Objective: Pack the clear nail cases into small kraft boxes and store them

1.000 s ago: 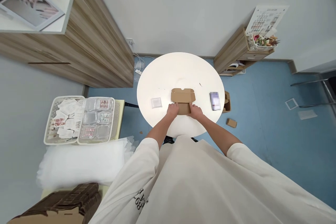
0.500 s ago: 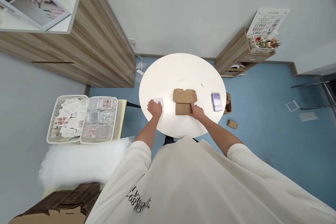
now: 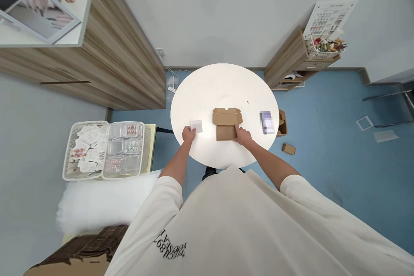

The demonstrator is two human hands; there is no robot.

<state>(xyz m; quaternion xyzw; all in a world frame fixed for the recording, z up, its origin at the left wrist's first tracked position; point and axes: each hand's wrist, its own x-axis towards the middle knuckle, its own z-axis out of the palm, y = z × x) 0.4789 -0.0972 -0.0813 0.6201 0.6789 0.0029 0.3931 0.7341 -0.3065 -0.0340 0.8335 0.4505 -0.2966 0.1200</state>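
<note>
On the round white table (image 3: 223,86) lies a small brown cardboard box (image 3: 225,133) with its lid folded open toward the far side. My right hand (image 3: 243,136) grips the box at its right wall, thumb over the edge. Left of the box, my left hand (image 3: 189,133) pinches the near left edge of a small flat whitish packet (image 3: 196,126). The packet's contents are too pale to make out. A purple and white stack of small packs (image 3: 267,122), blurred, rests near the table's right edge.
At left stand two white baskets, one of paper cards (image 3: 89,146), one of clear plastic cases (image 3: 132,144). White wrapping (image 3: 97,205) and folded brown cartons (image 3: 80,248) lie nearer. A small carton (image 3: 289,148) and an open box (image 3: 282,123) sit on the floor at right.
My left hand has shifted from lying over the packet to pinching its left edge, so more of the packet shows. My right hand stays on the box.
</note>
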